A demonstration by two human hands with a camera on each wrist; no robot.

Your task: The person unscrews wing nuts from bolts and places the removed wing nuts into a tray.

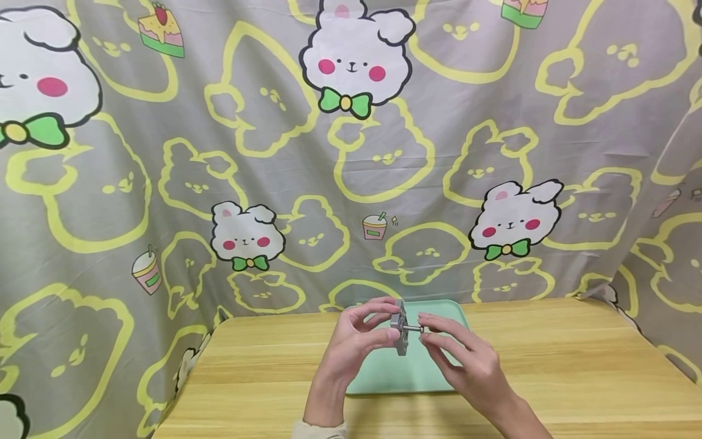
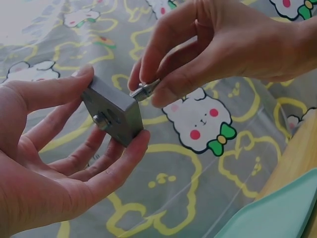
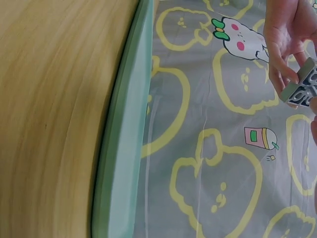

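Note:
My left hand (image 1: 356, 338) grips a square grey metal block (image 1: 400, 329) by its edges, thumb on one side and fingers on the other. A metal bolt (image 1: 414, 328) runs into the block's right face. Its outer end is pinched between the thumb and fingers of my right hand (image 1: 466, 356). In the left wrist view, a small rounded metal end (image 2: 101, 121) shows on the near face of the block (image 2: 116, 111). The right wrist view catches recesses on the block's other face (image 3: 303, 91), partly cut off by the frame.
Below both hands, a pale green tray (image 1: 395, 375) lies on the wooden table (image 1: 252, 372). A grey curtain (image 1: 307, 164) with rabbit pictures hangs behind the table and along its sides.

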